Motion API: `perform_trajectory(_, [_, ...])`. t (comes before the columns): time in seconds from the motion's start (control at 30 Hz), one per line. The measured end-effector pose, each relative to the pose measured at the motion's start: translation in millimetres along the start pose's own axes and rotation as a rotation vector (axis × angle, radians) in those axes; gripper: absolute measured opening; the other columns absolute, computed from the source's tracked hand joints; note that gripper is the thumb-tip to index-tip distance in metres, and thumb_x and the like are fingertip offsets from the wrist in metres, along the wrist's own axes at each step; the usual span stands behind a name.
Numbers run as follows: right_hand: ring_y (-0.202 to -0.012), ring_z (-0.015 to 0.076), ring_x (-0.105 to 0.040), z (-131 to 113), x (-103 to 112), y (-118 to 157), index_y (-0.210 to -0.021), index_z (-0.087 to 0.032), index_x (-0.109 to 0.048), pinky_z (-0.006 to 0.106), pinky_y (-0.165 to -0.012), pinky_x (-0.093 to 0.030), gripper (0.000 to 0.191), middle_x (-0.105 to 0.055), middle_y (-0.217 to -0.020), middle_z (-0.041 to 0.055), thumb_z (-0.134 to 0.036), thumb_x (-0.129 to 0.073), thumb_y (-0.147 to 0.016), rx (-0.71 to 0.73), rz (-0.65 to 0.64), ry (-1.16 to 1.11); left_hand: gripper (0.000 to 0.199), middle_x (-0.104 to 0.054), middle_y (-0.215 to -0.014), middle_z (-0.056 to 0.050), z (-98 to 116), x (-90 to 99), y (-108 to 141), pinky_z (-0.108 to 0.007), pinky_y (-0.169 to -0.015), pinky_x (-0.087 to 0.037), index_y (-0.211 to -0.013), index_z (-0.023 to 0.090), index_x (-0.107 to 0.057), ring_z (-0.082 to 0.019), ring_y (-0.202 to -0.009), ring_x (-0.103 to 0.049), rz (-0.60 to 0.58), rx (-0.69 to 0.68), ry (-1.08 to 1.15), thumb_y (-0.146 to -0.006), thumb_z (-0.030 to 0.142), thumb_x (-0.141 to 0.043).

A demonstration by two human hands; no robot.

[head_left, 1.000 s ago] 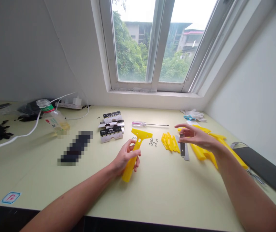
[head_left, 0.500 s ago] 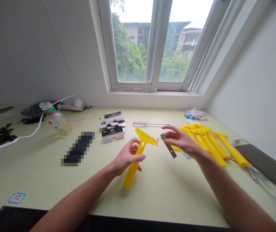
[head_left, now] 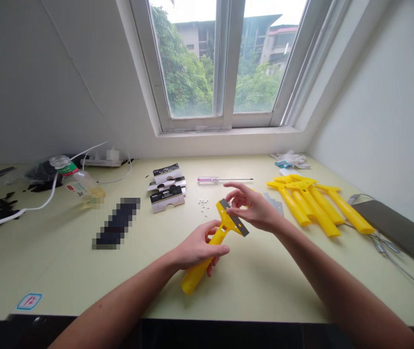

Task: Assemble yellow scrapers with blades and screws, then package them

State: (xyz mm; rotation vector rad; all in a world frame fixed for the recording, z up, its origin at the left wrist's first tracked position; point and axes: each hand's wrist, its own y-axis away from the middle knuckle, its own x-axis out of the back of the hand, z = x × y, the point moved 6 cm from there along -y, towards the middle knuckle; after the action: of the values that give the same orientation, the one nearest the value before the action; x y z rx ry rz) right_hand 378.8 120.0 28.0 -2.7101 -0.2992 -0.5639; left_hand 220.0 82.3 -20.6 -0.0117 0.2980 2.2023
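Observation:
My left hand is closed round the handle of a yellow scraper, which tilts with its wide head up and to the right. A dark metal scraper blade lies along the front edge of that head. My right hand pinches the blade between thumb and fingers against the head. Just behind the scraper head, several small nuts are scattered on the table. Grey flat blades lie partly hidden behind my right hand.
Several yellow scraper handles are piled at the right, near a dark flat object and cables. A screwdriver lies at the back, right of black-and-white cardboard packages. A plastic bottle leans at the left. Part of a person's hand shows at the far left edge.
My right hand has moved left with the blade, bringing it onto the scraper head. The scraper has tilted further right in my left hand. The view has shifted slightly.

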Motion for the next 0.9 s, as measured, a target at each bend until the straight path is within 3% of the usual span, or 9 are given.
perform_trajectory(0.43, [-0.075, 0.013, -0.063, -6.9, -5.2, 9.2, -0.136, -0.03, -0.049, 0.029, -0.066, -0.058, 0.051, -0.066, -0.104, 0.0036, -0.024, -0.06, -0.087, 0.002, 0.036, 0.199, 0.039, -0.054, -0.073, 0.003, -0.8, -0.7, 1.4, -0.024, -0.041, -0.05, -0.116, 0.021, -0.051, -0.01, -0.048, -0.054, -0.014, 0.028, -0.041, -0.083, 0.028, -0.069])
perform_trajectory(0.63, [-0.072, 0.0124, -0.062, 3.1, -5.5, 11.2, -0.132, -0.029, -0.05, 0.027, -0.064, -0.057, 0.047, -0.063, -0.095, 0.0017, -0.028, -0.063, -0.087, -0.094, 0.018, 0.079, 0.035, -0.052, -0.067, 0.005, 3.3, -2.7, 2.6, -0.022, -0.04, -0.05, -0.113, 0.019, -0.052, -0.009, -0.045, -0.052, 0.021, -0.008, -0.05, -0.084, 0.027, -0.068])
perform_trajectory(0.9, [-0.069, 0.0134, -0.058, 0.7, -2.0, 12.5, -0.128, -0.022, -0.053, 0.026, -0.06, -0.051, 0.047, -0.06, -0.078, -0.001, -0.037, -0.068, -0.085, -0.109, 0.027, -0.077, 0.039, -0.055, -0.072, 0.004, 5.9, -3.6, 3.6, -0.02, -0.037, -0.047, -0.118, 0.02, -0.05, -0.008, -0.043, -0.054, 0.029, -0.039, -0.048, -0.085, 0.028, -0.067])
